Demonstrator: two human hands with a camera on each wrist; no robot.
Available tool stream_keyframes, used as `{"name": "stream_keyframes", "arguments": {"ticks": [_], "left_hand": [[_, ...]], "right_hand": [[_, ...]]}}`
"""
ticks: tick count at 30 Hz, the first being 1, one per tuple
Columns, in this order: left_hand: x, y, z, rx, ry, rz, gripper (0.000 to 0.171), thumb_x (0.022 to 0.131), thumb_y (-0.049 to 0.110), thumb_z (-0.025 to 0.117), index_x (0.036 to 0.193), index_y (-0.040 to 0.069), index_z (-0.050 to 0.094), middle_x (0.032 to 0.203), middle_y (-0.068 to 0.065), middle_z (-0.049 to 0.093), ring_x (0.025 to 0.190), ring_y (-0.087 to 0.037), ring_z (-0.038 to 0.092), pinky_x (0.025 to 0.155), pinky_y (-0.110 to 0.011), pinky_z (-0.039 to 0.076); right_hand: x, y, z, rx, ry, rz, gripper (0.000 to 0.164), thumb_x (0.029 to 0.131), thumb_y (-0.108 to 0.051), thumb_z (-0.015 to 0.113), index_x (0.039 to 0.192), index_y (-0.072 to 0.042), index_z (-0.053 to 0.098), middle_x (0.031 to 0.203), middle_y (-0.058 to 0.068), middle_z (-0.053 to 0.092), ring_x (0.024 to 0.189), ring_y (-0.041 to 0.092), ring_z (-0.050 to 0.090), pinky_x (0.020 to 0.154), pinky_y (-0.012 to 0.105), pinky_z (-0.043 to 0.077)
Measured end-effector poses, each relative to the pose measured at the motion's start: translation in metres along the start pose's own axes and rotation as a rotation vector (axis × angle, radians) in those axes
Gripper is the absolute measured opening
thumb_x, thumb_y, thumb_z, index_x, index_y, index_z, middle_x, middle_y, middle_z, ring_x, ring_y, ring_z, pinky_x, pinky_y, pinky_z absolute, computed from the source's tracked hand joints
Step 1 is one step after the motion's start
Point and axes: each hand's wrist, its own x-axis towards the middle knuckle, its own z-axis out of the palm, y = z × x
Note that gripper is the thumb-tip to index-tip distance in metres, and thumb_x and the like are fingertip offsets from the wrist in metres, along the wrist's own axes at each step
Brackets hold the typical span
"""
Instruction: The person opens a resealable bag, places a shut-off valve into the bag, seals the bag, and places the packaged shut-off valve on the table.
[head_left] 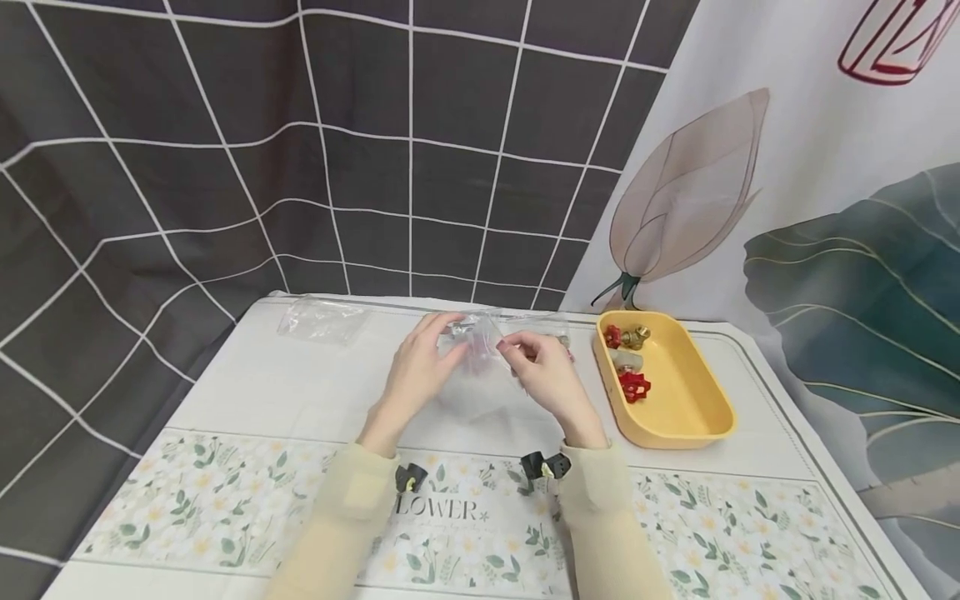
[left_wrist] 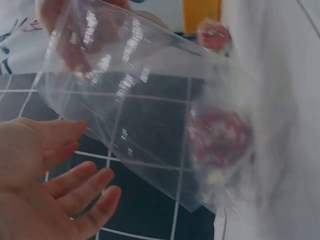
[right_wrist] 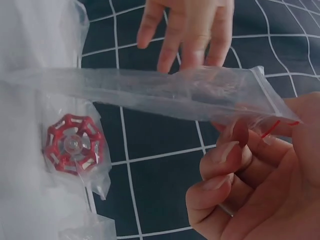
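A clear zip bag [head_left: 487, 337] hangs in front of me. My right hand [right_wrist: 250, 175] pinches its zip edge, which has a red line, between thumb and curled fingers. A red handwheel [left_wrist: 220, 137] shows blurred through the plastic toward the bag's lower end in the left wrist view. My left hand [left_wrist: 65, 180] is beside the bag with its fingers extended and spread. Farther right on the table, another red handwheel [right_wrist: 75, 145] shows in clear plastic in the right wrist view.
To the right stands a yellow tray [head_left: 693, 367] holding valves with red handwheels [head_left: 634, 387] along its left side. A flat clear bag [head_left: 322, 321] lies at the back left of the table. A dark gridded curtain [head_left: 360, 167] hangs behind the table.
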Motion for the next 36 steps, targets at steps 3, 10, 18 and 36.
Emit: {"name": "stream_keyframes", "arguments": {"ticks": [3, 10, 18, 36], "left_hand": [[0.002, 0.010, 0.004, -0.018, 0.032, -0.036, 0.022, 0.096, 0.023, 0.064, 0.114, 0.010, 0.067, 0.109, -0.004, 0.067, 0.099, -0.021, 0.063, 0.081, -0.041, 0.052], [0.001, 0.029, 0.009, 0.011, -0.020, -0.138, 0.040, 0.098, 0.049, 0.051, 0.078, 0.018, 0.065, 0.067, 0.004, 0.060, 0.058, -0.016, 0.052, 0.052, -0.033, 0.042], [-0.001, 0.035, 0.011, 0.026, -0.117, -0.147, 0.035, 0.096, 0.045, 0.058, 0.071, 0.021, 0.062, 0.061, 0.006, 0.053, 0.054, -0.013, 0.046, 0.049, -0.030, 0.036], [0.000, 0.029, -0.006, -0.026, -0.221, -0.154, 0.036, 0.097, 0.027, 0.056, 0.062, 0.016, 0.053, 0.053, 0.003, 0.048, 0.047, -0.013, 0.041, 0.044, -0.026, 0.029]], "right_hand": [[-0.001, 0.000, 0.001, -0.027, 0.042, 0.016, 0.018, 0.097, -0.019, 0.061, 0.101, -0.006, 0.072, 0.061, 0.000, 0.055, 0.051, 0.016, 0.049, 0.045, 0.027, 0.036], [0.000, -0.001, 0.006, -0.077, 0.128, -0.012, 0.019, 0.097, -0.019, 0.061, 0.098, -0.005, 0.073, 0.058, -0.001, 0.050, 0.049, 0.016, 0.043, 0.045, 0.027, 0.032], [-0.001, -0.002, 0.008, -0.117, 0.147, -0.045, 0.017, 0.095, -0.014, 0.060, 0.097, -0.004, 0.073, 0.056, 0.000, 0.050, 0.047, 0.015, 0.041, 0.051, 0.030, 0.033], [0.001, 0.010, -0.004, -0.121, 0.146, -0.017, 0.018, 0.097, -0.010, 0.058, 0.100, -0.001, 0.073, 0.060, 0.002, 0.057, 0.053, 0.016, 0.052, 0.047, 0.028, 0.038]]}}
